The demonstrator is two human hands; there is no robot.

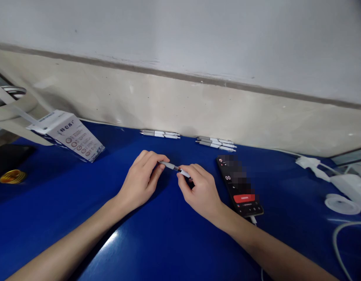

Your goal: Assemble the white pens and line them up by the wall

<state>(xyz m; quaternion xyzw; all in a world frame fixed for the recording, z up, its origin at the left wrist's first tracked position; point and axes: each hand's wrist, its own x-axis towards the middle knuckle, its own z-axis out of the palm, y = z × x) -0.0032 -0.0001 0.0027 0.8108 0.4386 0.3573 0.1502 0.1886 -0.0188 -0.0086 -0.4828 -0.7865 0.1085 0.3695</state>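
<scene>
Mid-frame, above the blue tabletop [139, 242]: one gray-and-white pen [169, 166], slanting down to the right across the picture. Gripped at the gray tip end by the left hand [142, 177], thumb against fingers. Gripped at the white end by the right hand [201, 189], fingers curled around, far end partly hidden. Dark and metallic band at the middle of the barrel; cannot tell whether joined or parted there.

Above centre of frame, near foot of wall [180, 101]: two pens lying side by side [159, 134]; a little to the right, three more pens [216, 143], similar gray and white.

Right of centre: phone [239, 185], lit, screen partly blurred, white plug at lower end. Far left: printed carton [73, 136], tilted in view. Lower on same side: yellow round object [13, 176].
</scene>
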